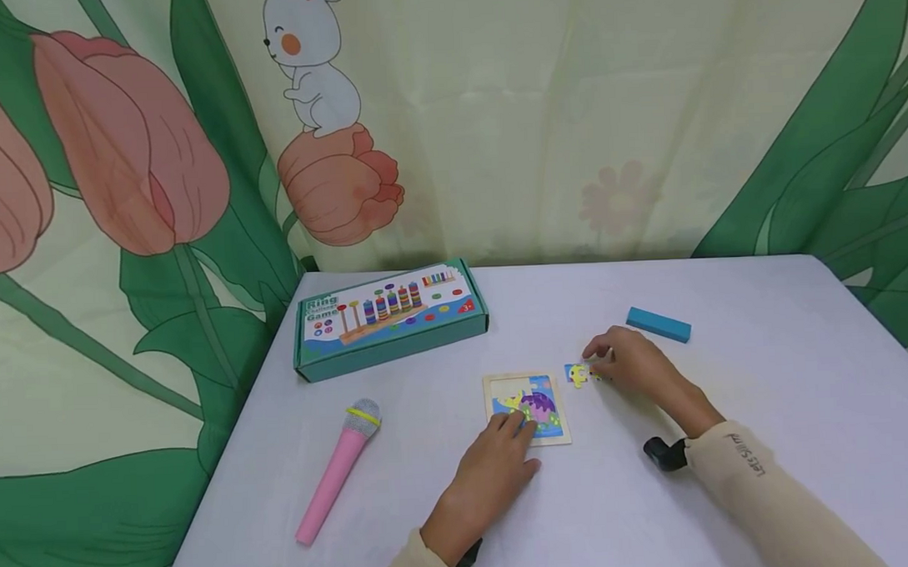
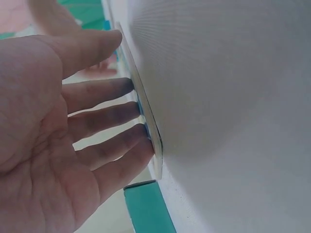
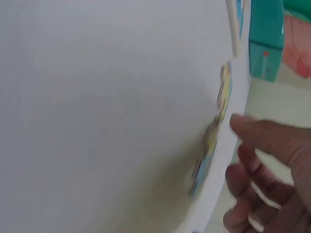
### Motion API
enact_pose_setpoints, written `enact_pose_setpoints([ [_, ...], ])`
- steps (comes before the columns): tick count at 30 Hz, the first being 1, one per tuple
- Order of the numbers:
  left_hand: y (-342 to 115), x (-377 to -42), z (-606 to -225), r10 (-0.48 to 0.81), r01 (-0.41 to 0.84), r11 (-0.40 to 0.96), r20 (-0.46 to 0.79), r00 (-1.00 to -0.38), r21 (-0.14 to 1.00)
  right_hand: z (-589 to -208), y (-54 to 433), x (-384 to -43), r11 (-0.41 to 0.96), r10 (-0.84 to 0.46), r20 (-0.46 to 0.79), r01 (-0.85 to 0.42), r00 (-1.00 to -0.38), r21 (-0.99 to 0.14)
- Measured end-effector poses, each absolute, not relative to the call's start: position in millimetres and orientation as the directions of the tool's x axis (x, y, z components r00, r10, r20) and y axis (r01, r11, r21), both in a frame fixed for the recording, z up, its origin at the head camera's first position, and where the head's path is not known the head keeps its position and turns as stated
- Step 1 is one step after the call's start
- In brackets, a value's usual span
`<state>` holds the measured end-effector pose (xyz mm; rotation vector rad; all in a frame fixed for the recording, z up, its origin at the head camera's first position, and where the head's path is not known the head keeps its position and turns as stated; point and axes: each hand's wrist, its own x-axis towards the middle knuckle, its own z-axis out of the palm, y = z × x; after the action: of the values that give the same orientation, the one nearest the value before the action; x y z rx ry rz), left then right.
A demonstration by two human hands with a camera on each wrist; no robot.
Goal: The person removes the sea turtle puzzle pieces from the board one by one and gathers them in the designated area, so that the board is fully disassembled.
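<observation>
left hand flat, fingers straight, pressing on puzzle board. right hand loose-fingered over puzzle piece just beside board, grasp can't tell. table.

- The left hand covered the near corner of the puzzle board — its picture there was hidden.
- The loose puzzle pieces by the right hand were too small to read; that hand's wrist view was blurred.
- The right fingertips — whether they touched the pieces could not be told.
</observation>
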<state>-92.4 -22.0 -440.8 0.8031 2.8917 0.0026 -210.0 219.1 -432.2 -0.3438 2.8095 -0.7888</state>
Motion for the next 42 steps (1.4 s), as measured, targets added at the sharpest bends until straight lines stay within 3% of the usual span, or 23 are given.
enact_pose_setpoints([
  [6, -17.9, -92.6, -435.7, 0.469, 0.461, 0.883, -0.136, -0.873, 0.087, -433.9, 189.0, -200.8, 0.726, -0.500, 0.001, -0.419, -0.866, -0.545],
  [10, -12.5, -91.0, -434.6, 0.461, 0.455, 0.887, -0.143, -0.876, 0.077, -435.9, 175.5, -197.2, 0.674, -0.572, 0.022, -0.485, -0.820, -0.557],
  [15, -7.0, -88.6, -438.4, 0.470, 0.466, 0.882, -0.155, -0.869, 0.063, -436.9, 169.8, -199.1, 0.655, -0.612, -0.012, -0.498, -0.791, -0.568],
  [27, -6.0, -84.6, -438.6, 0.487, 0.488, 0.872, -0.159, -0.859, 0.040, -437.6, 169.9, -199.5, 0.652, -0.636, 0.030, -0.558, -0.771, -0.513],
  [32, -6.1, -84.8, -438.2, 0.492, 0.494, 0.869, -0.166, -0.855, 0.034, -435.8, 172.5, -200.5, 0.612, -0.654, 0.063, -0.576, -0.754, -0.541],
  [36, -5.1, -84.6, -437.4, 0.484, 0.485, 0.874, -0.178, -0.857, 0.042, -429.6, 185.4, -203.1, 0.596, -0.640, 0.057, -0.542, -0.766, -0.593],
  [42, -2.6, -83.5, -438.3, 0.470, 0.470, 0.882, -0.190, -0.862, 0.048, -410.6, 228.8, -214.8, 0.678, -0.563, -0.030, -0.442, -0.826, -0.587],
])
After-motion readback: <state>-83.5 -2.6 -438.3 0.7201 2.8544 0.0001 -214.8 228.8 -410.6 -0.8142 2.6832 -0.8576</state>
